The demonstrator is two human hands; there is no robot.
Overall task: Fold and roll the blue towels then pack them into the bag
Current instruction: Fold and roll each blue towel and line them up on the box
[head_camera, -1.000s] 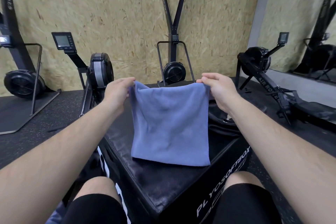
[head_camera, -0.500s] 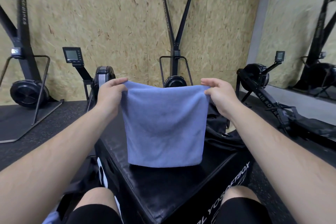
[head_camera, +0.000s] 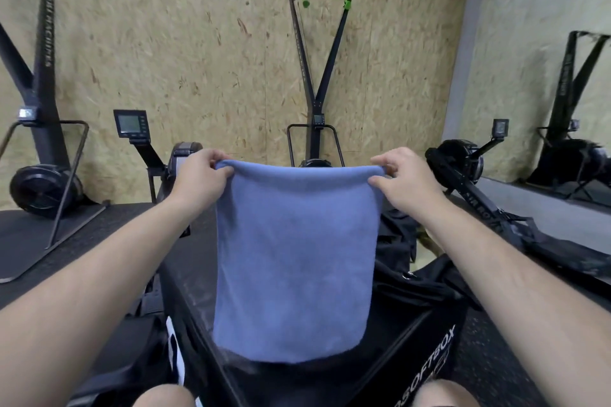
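Towel (head_camera: 294,261) is blue cloth, matt, short nap (fleecy, no sheen). Worktop (head_camera: 195,274) has a black leather-like covering, slightly glossy. Wall (head_camera: 198,59): pressed wood-chip board, rough. Floor (head_camera: 129,210) looks rubbery, matt. Bag (head_camera: 396,241): dull black fabric.

Light was even and soft, indoor, source unseen; shadows faint and diffuse. Pale chipboard wall (head_camera: 198,59) well lit; black rubber floor (head_camera: 82,228) lost detail in the dark. Wide-angle bending was strong at the edges: tall black exercise frame (head_camera: 46,43) leaned. Slight blur throughout; blue terry towel (head_camera: 294,258) looked soft, its weave unresolved.
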